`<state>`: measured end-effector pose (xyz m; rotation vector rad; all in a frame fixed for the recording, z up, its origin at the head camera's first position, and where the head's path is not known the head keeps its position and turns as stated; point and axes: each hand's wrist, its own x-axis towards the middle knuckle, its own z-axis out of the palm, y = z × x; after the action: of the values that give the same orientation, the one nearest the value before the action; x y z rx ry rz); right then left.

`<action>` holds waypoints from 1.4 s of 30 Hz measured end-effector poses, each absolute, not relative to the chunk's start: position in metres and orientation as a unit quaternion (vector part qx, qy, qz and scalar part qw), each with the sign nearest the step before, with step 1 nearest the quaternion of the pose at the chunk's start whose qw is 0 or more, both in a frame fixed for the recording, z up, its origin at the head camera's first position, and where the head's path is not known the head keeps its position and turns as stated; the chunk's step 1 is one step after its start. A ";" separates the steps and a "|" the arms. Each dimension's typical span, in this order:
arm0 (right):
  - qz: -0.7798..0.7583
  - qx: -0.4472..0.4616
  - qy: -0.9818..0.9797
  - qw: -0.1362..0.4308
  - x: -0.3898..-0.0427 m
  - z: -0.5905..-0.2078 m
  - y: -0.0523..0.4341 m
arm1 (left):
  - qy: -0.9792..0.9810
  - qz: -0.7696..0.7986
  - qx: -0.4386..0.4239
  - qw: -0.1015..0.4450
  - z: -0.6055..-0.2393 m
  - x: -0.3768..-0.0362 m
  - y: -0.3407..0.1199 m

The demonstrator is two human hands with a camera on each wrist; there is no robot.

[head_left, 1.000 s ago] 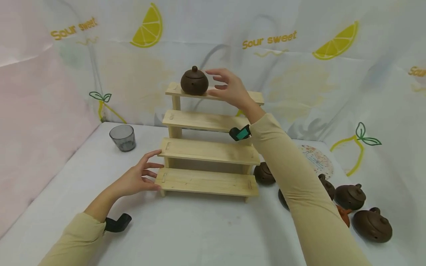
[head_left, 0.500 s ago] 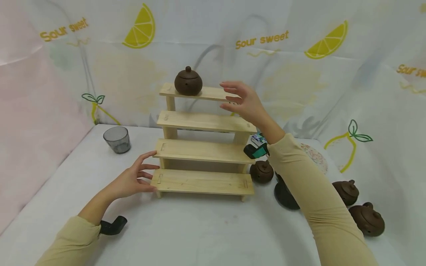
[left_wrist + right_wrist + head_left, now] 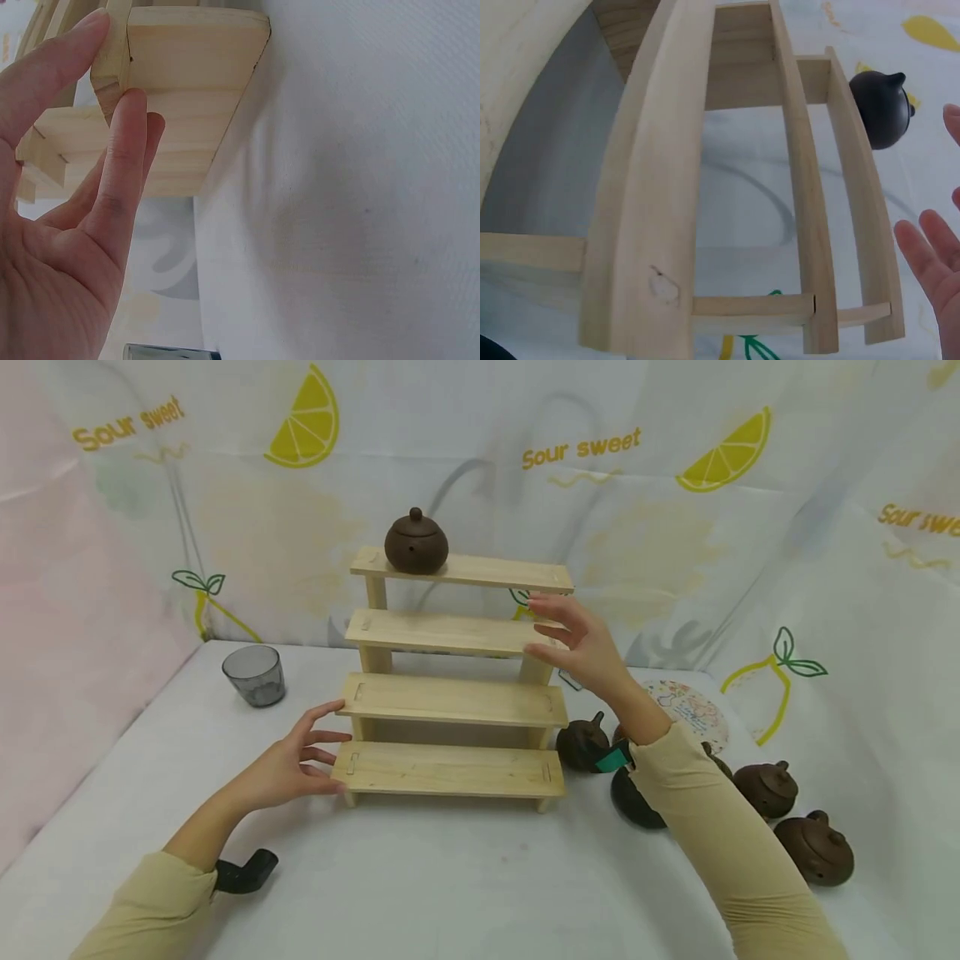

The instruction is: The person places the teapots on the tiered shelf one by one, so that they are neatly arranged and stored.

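A pale wooden stepped display shelf (image 3: pixel 453 697) with several tiers stands on the white table. On the left of its top tier sits a dark brown teapot (image 3: pixel 416 542); the right wrist view shows this teapot (image 3: pixel 881 109) too. My left hand (image 3: pixel 288 768) holds the shelf's left end, thumb at the front corner of the bottom board (image 3: pixel 112 56) and fingers along the side. My right hand (image 3: pixel 581 643) holds nothing, its fingers spread and lightly bent, overlapping the right end of the second tier from the top in the head view.
A grey translucent cup (image 3: pixel 255 675) stands left of the shelf. To the right are several brown teapots (image 3: pixel 813 850), a black round object (image 3: pixel 636 797) partly behind the sleeve, and a patterned disc (image 3: pixel 686 714). A printed white cloth (image 3: pixel 487 410) hangs behind.
My right hand has moved away from the top-tier teapot, right and down past the shelf's right end. The teapot stays on the tier. My left hand keeps its place on the shelf.
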<state>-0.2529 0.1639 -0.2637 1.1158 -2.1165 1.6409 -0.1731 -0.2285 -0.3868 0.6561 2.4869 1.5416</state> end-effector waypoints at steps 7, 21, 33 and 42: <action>0.564 0.366 -0.728 0.129 -0.240 -0.282 0.182 | 0.825 0.515 0.221 0.071 -0.387 -0.174 -0.228; 0.580 0.318 -0.737 0.138 -0.218 -0.305 0.208 | 0.826 0.511 0.226 0.067 -0.385 -0.174 -0.228; 0.577 0.265 -0.761 0.135 -0.205 -0.340 0.231 | 0.824 0.515 0.225 0.070 -0.389 -0.174 -0.230; 0.563 0.229 -0.787 0.109 -0.198 -0.360 0.244 | 0.823 0.515 0.229 0.069 -0.387 -0.174 -0.228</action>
<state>-0.1981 0.2444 -0.3601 0.6728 -2.3133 1.6566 -0.1745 -0.2279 -0.3871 0.6902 2.4785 1.5492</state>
